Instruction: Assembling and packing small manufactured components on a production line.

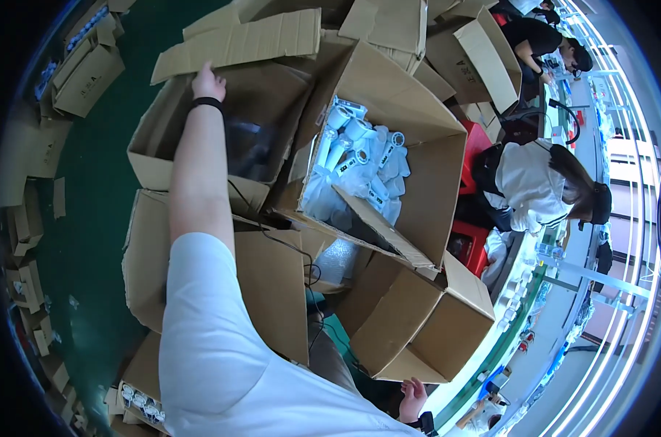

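– Nearest?
– At bottom right, the right hand (413, 399) is held with fingers parted; at upper left, a carton flap (254, 45) is touched by the left hand (209, 84), its grip unclear.
– Beyond?
– Green floor (112, 247) is seen left, a workbench (483, 339) right.

Green floor (90, 240) spreads at nine o'clock, with brown cartons (89, 81) beyond it toward ten. Between one and two, a co-worker in a black top (527, 38) leans over a long table (458, 379); another, in white (523, 182), sits at three, near a red stool (473, 251). Bright light tubes (645, 175) run past them at three.
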